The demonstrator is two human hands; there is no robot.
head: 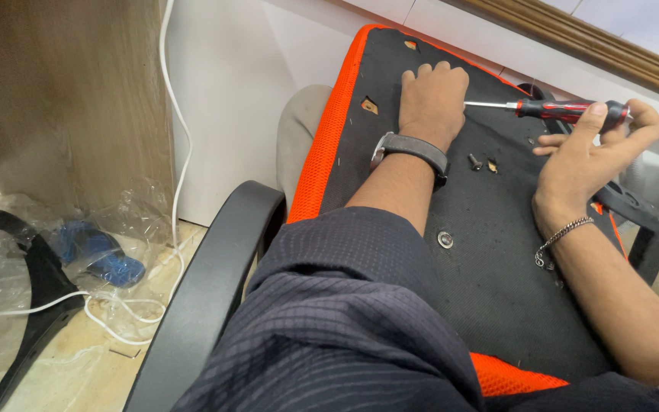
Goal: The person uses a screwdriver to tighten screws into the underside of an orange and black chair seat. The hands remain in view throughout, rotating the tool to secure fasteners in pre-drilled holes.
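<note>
My left hand (430, 98) rests as a loose fist on the black underside of an orange-edged chair seat (490, 252), a watch on its wrist. My right hand (585, 152) grips the red and black handle of a screwdriver (566, 111), held level with its metal shaft pointing left to my left hand's knuckles. A loose black bolt (474, 161) lies on the seat between my two hands. A metal threaded insert (445, 239) sits lower in the seat. What is under my left fist is hidden.
A black curved armrest (207, 282) lies at the seat's left edge, another black part (642, 221) at the right. On the floor to the left lie clear plastic wrap with a blue item (101, 255), a white cable (169, 114) and a black chair part (32, 305).
</note>
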